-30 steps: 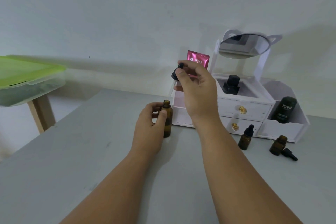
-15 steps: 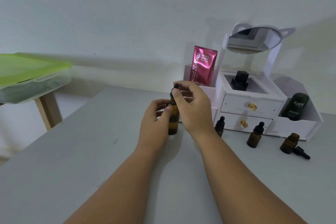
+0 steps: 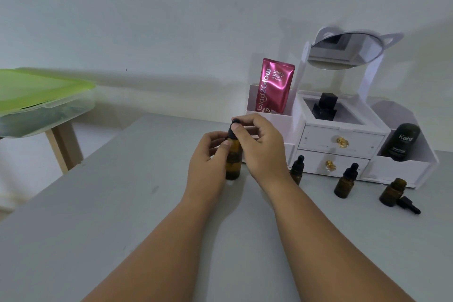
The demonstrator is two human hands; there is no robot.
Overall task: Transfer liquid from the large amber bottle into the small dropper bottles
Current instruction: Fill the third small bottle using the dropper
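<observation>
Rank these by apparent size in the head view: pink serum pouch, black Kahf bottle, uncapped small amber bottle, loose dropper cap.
1. pink serum pouch
2. black Kahf bottle, lower part hidden
3. uncapped small amber bottle
4. loose dropper cap

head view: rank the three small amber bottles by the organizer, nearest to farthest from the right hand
1. Capped dropper bottle, just right of the right hand, by its wrist.
2. Second capped bottle, further right.
3. Uncapped bottle, far right.
</observation>
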